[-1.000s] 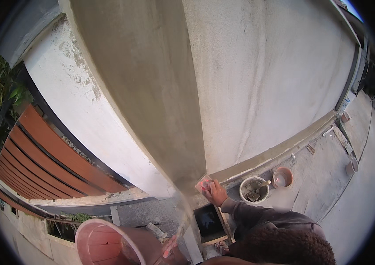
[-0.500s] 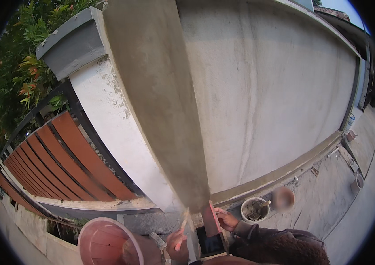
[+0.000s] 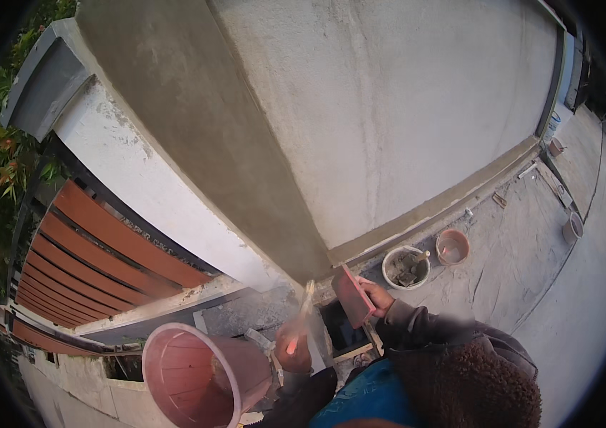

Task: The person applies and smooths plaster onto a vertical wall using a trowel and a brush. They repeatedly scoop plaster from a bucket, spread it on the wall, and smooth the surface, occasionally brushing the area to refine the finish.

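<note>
In my right hand point(image 3: 378, 296) is a flat red plastering float point(image 3: 354, 294), tilted beside the foot of the damp grey plastered pillar point(image 3: 246, 164). My fingers are closed around its back. My left hand point(image 3: 294, 347) grips a slim brush-like tool point(image 3: 307, 298) by its orange end. Its pale tip is blurred and points up toward the pillar's bottom corner. Left of that hand leans a large pink bucket point(image 3: 254, 367), its mouth facing me. Below the float, a dark rectangular opening point(image 3: 337, 324) lies in the ground.
Right of the float stand a white bucket point(image 3: 390, 279) with grey mortar and a handled tool inside, and an orange pail point(image 3: 463, 258). A light grey wall point(image 3: 417, 128) rises behind them. At left is a gate of brown slats point(image 3: 96, 250). A small bucket point(image 3: 573, 228) sits farther right.
The view has turned and leaned, so the pillar slants more and more of my body shows. My right hand has drawn the float away from the pillar's base and tilted it.
</note>
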Motion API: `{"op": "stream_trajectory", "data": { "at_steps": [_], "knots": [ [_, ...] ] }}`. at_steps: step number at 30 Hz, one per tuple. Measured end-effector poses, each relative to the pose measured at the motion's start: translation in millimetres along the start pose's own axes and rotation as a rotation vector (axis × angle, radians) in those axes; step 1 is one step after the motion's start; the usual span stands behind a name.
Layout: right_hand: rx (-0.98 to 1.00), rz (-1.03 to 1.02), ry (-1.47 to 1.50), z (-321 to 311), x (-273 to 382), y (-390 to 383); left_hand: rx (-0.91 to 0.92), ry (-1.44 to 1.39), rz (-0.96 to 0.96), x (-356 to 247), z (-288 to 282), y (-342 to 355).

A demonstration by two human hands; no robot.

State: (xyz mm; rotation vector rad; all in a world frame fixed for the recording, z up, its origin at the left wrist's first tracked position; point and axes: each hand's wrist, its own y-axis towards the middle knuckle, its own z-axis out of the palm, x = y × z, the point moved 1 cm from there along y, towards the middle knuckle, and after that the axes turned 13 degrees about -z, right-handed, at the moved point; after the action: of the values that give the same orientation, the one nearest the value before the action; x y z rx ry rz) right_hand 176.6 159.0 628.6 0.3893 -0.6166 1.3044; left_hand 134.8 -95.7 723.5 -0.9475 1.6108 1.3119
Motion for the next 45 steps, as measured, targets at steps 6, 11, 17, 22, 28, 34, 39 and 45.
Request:
{"op": "stream_trajectory", "data": {
  "at_steps": [6, 11, 17, 22, 28, 34, 39, 45],
  "knots": [
    [-0.354, -0.030, -0.026, -115.1, 25.2, -15.3, 0.165, 0.322, -0.061, 24.1, 48.0, -7.6],
    [-0.764, 0.015, -0.209, -279.0, 20.4, -66.9, 0.412, 0.433, -0.416, 98.5, 84.7, -47.9],
    [-0.886, 0.238, -0.759, -471.5, 49.6, -40.6, 0.601, 0.647, -0.737, 158.4, 147.8, -69.3],
    [-0.214, 0.524, -1.388, -575.6, 0.5, 66.2, 0.470, 0.788, -1.019, 174.8, 224.6, -72.1],
    [0.622, 0.841, -2.032, -581.9, -14.5, 171.8, 0.635, 0.954, -0.906, 195.8, 245.7, -84.4],
    [1.161, 0.771, -2.135, -630.2, -58.6, 181.9, 0.512, 0.843, -0.977, 225.3, 240.4, -99.4],
    [1.204, 0.578, -2.301, -653.5, -88.3, 154.3, 0.236, 0.555, -1.247, 234.0, 182.4, -130.0],
    [0.214, 0.695, -1.113, -653.4, -29.7, 118.1, 0.506, 0.790, -0.903, 198.8, 196.7, -63.9]
  ]
}}
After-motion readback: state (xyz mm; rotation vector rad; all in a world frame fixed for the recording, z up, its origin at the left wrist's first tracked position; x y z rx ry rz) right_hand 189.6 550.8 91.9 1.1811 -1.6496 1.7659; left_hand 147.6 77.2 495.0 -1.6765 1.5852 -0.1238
